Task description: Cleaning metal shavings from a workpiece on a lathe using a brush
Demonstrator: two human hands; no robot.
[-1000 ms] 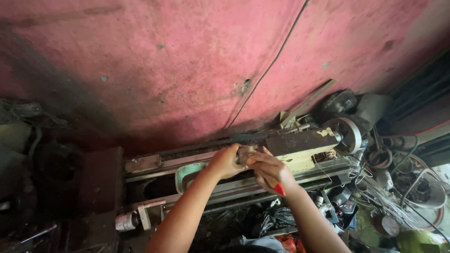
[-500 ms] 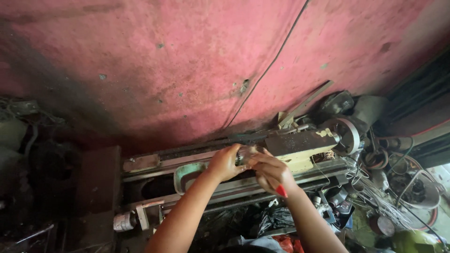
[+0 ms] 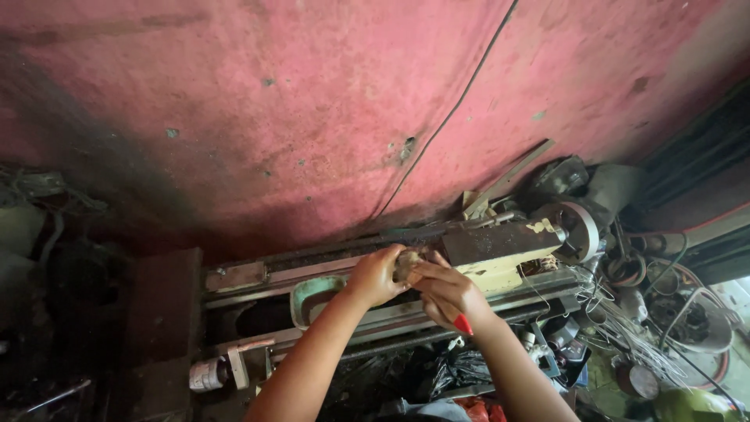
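Observation:
Both my hands meet over a long, worn machine bed (image 3: 258, 273) that stands against a red wall. My left hand (image 3: 377, 275) is closed around a small brownish workpiece (image 3: 406, 262) on the machine. My right hand (image 3: 447, 291) presses against the same piece from the right and holds a tool with a red tip (image 3: 462, 323) that points down. The cream and dark headstock (image 3: 500, 246) with a round wheel (image 3: 580, 231) sits just right of my hands. A pale green dish-like tray (image 3: 312, 297) lies on the bed left of them.
A dark cable (image 3: 449, 117) runs down the red wall (image 3: 312, 109). Loose wires (image 3: 617, 320), round parts and scrap are piled at the right. A small white cylinder (image 3: 207, 375) sticks out at the lower left. Black bags (image 3: 437, 371) lie under the machine.
The view has shifted slightly; both hands stay together on the workpiece with hardly any movement.

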